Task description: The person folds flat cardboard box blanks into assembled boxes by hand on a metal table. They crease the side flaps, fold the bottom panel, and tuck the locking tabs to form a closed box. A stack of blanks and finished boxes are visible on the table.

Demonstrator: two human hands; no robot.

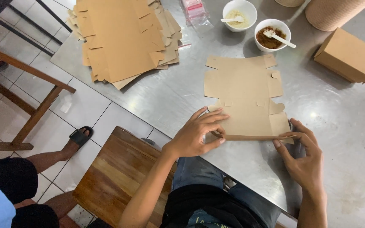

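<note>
A flat brown cardboard box blank (245,99) lies on the steel table (343,122), its near edge folded up into a narrow flap. My left hand (199,133) presses and pinches the left end of that folded flap. My right hand (303,154) pinches the right end of the same flap with fingertips and thumb. Both hands are on the blank at the table's near edge.
A stack of unfolded box blanks (123,38) sits at the far left. Two white bowls with spoons (239,14) (272,34), a folded brown box (349,55), a brown cylinder (334,12) and plastic bags (195,10) stand behind. A wooden stool (119,173) and another person's leg (60,154) are to the left.
</note>
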